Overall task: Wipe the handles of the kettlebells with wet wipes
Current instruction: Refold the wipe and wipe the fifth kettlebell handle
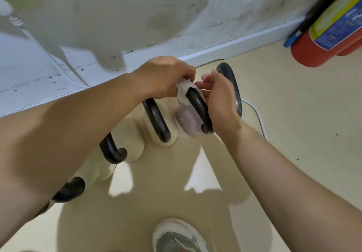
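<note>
Beige floor [293, 118] | left grip [164, 77] clenches crumpled white wipe [183, 92] on glossy black curved handle [198, 105] | right grip [221, 99] state unclear
</note>
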### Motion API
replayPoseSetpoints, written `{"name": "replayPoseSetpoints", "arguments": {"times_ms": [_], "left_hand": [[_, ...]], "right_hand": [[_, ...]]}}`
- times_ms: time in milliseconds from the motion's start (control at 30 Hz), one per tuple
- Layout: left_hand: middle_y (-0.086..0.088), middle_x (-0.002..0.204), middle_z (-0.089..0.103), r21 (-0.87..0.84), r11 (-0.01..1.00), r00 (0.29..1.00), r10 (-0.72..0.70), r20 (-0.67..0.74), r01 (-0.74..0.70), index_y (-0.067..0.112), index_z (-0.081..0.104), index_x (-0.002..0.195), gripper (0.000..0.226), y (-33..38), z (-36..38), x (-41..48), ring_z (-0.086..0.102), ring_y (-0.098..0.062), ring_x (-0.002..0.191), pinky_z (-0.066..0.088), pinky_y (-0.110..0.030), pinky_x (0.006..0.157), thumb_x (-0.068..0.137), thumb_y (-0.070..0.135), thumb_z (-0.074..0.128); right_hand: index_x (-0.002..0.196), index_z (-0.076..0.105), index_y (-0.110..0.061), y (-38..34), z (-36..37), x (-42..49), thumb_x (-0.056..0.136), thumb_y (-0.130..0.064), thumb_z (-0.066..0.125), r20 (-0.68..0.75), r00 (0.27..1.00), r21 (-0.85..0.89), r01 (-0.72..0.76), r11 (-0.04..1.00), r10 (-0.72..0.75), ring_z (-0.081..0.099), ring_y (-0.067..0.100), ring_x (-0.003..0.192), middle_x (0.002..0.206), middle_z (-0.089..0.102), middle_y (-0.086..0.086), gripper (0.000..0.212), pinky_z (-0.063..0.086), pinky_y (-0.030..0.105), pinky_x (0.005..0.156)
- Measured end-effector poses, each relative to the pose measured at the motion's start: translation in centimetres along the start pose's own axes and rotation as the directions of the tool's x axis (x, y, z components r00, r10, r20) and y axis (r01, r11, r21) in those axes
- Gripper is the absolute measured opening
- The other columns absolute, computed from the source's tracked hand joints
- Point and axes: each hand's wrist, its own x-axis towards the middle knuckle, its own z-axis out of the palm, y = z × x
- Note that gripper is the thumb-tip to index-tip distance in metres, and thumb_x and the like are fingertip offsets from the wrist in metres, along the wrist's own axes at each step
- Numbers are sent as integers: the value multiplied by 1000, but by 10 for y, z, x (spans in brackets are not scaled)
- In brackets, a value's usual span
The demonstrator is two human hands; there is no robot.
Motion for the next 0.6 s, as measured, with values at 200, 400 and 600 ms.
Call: {"name": "replayPoseSetpoints", "arguments": {"times_ms": [200,400,600], "left_hand": [[2,81,56,58,998,995,-24,97,19,30,69,87,15,5,5,19,57,-24,82,43,-30,60,73,34,76],[-3,113,61,-67,988,883,-91,460,137,27,69,96,30,-7,-2,38,54,-28,103,51,-42,89,73,42,83],[26,79,66,-275,917,769,-50,637,288,37,72,83,17,-15,1,43,57,-4,85,41,-25,78,85,20,76]], "right_hand": [[86,57,-28,31,0,-11,92,-29,46,-116,917,-193,356,915,-381,64,15,86,94,66,4,13,52,26,77],[90,52,-21,44,1,-2,103,-29,38,-44,852,-431,455,779,-522,58,14,81,89,58,1,20,46,24,71],[96,50,-16,60,-7,-4,109,-25,37,-32,867,-493,419,763,-497,54,10,83,92,53,-7,20,42,24,74]]}}
